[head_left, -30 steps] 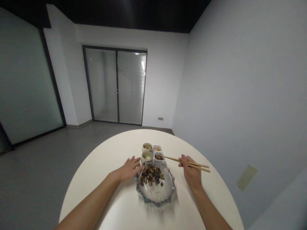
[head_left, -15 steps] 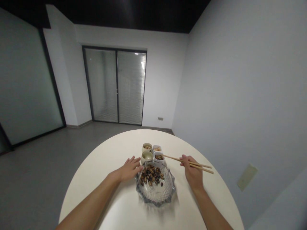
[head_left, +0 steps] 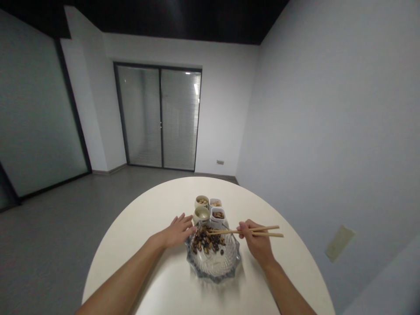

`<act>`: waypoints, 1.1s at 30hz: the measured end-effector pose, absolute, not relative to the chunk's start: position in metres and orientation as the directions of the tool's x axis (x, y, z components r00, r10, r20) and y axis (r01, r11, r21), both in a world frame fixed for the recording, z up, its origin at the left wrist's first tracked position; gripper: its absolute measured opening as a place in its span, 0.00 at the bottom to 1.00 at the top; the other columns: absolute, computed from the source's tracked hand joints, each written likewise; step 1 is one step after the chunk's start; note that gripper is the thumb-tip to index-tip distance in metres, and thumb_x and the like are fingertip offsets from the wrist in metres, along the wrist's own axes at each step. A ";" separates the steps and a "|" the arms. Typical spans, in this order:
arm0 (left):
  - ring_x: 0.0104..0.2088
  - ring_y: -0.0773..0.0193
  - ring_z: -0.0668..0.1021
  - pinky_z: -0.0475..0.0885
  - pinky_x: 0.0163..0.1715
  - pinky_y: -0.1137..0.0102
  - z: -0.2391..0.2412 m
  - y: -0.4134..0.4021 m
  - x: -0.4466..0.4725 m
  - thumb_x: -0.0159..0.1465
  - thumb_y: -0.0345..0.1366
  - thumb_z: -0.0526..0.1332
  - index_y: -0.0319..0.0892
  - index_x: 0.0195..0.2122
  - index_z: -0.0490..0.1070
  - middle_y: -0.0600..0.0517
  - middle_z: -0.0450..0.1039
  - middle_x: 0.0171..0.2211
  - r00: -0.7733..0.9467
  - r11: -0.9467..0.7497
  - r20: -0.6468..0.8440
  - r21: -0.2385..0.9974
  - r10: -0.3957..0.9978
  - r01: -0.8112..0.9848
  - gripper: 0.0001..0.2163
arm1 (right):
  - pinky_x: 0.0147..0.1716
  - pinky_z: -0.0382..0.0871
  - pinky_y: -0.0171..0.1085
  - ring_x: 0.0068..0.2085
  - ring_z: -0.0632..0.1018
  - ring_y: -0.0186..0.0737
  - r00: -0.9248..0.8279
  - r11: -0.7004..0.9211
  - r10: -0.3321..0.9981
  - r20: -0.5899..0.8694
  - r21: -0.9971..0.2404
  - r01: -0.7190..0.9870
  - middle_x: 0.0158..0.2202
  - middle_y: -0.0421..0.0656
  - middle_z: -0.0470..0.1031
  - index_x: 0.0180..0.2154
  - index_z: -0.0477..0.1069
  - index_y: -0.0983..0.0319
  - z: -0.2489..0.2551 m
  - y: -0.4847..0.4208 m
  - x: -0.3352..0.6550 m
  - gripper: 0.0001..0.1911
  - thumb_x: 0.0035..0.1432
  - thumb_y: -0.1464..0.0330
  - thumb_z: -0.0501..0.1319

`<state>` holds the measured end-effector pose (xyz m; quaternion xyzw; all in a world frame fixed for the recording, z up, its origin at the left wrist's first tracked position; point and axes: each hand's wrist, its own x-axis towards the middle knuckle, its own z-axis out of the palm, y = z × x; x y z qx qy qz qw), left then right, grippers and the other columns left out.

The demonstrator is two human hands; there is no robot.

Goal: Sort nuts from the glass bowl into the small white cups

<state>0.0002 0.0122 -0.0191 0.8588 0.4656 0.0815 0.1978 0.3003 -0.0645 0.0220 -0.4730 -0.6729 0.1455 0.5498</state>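
On the left, a person's left hand point(head_left: 177, 232) is palm down above a round cream table point(head_left: 170, 284), fingers spread, gripping nothing, its thumb apparently touching the rim of a scalloped clear glass bowl point(head_left: 215, 278). At centre, this bowl holds dark, striped seeds point(head_left: 205, 243), heaped toward its far side. Beyond it stand four small cups, close together: on the left, a far cream cup point(head_left: 196, 203) with pale nuts and a near cream cup point(head_left: 201, 214) showing its pale inside; on the right, a far white cup point(head_left: 221, 204) with light bits and a near white cup point(head_left: 218, 221) with brown, seed-like pieces. Further right, wooden chopsticks point(head_left: 230, 232) reach into the bowl, tips among the seeds, pinched between thumb and fingers of the right hand point(head_left: 257, 245). Picking at the seeds appears to be the step in hand; the next move seems to call for a steady squeeze of the tips on one piece. Whether anything is caught is too small to tell. The far cream cup seems to bear a small dark mark, unreadable here; no brand or label is legible.
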 end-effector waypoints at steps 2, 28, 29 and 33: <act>0.69 0.43 0.45 0.41 0.64 0.43 -0.019 0.013 0.001 0.74 0.55 0.40 0.49 0.63 0.65 0.49 0.46 0.70 0.557 -0.494 -0.040 0.413 0.830 0.765 0.26 | 0.23 0.68 0.34 0.22 0.75 0.38 0.024 0.510 0.807 0.590 -0.718 0.474 0.17 0.41 0.74 0.20 0.73 0.60 0.022 -0.065 0.300 0.25 0.63 0.53 0.58; 0.69 0.43 0.44 0.41 0.64 0.46 -0.022 0.013 -0.003 0.74 0.56 0.40 0.48 0.62 0.65 0.49 0.46 0.70 0.560 -0.496 -0.045 0.410 0.828 0.766 0.27 | 0.24 0.69 0.35 0.22 0.75 0.39 0.142 0.478 0.777 0.613 -0.722 0.500 0.17 0.41 0.73 0.21 0.74 0.60 0.028 -0.066 0.297 0.28 0.63 0.48 0.55; 0.69 0.43 0.44 0.41 0.64 0.46 -0.022 0.012 -0.003 0.74 0.56 0.40 0.48 0.62 0.65 0.49 0.46 0.70 0.559 -0.495 -0.048 0.406 0.828 0.768 0.27 | 0.24 0.69 0.35 0.22 0.75 0.39 0.152 0.468 0.778 0.610 -0.723 0.509 0.17 0.41 0.73 0.21 0.73 0.60 0.027 -0.065 0.298 0.28 0.64 0.48 0.54; 0.69 0.44 0.45 0.40 0.64 0.46 -0.019 0.010 -0.003 0.74 0.55 0.40 0.50 0.62 0.65 0.50 0.47 0.70 0.556 -0.493 -0.050 0.401 0.830 0.772 0.26 | 0.25 0.69 0.35 0.22 0.75 0.39 0.182 0.450 0.774 0.607 -0.728 0.518 0.17 0.41 0.72 0.20 0.72 0.60 0.024 -0.062 0.299 0.29 0.64 0.48 0.54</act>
